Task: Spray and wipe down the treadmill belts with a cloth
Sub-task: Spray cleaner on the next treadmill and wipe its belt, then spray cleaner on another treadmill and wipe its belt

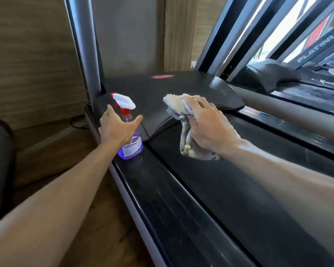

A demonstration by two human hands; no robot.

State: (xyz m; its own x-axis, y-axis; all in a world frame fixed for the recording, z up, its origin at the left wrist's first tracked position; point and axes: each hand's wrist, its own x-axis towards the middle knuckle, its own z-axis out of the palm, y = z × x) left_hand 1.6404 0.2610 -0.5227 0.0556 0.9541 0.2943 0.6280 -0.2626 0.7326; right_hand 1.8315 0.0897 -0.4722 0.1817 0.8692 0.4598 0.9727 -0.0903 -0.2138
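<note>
Black treadmill belt point(229, 189) runs from six toward twelve o'clock; the spray bottle point(130, 143) stands on its left rail. Left hand point(117, 126) fingers spread beside the bottle, right hand point(206, 126) clutching a cloth point(178, 105). Wood-panel wall point(27, 64) at ten; neighbouring treadmill point(316, 54) reads "PLATINUM".
</note>
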